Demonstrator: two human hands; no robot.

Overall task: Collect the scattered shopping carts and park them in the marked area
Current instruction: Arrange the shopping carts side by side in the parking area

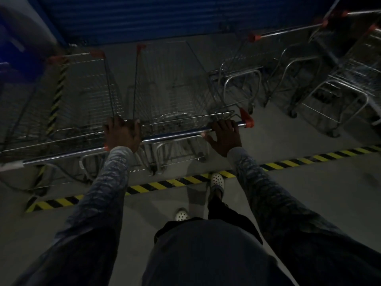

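The step in hand is judged to be the parking of one shopping cart (169, 87), seen at 12 o'clock just beyond the striped floor tape (160, 184) that bounds the marked area. Its handle bar (181, 134) is grasped at both ends: the left hand (121, 133) is clenched over the left end, and the fingers of the right hand (223, 136) are curled over the bar near its orange cap (246, 119), with the thumb spread beneath. A parked cart (82, 89) is found close beside it at 10 o'clock, and further carts (358, 65) are ranged toward 2 o'clock. The cart appears to be inside the line, so little of this step is thought to be left. Next, a short straight push is called for, the 10 o'clock cart being minded, after which the bar is to be let go and another stray cart sought.
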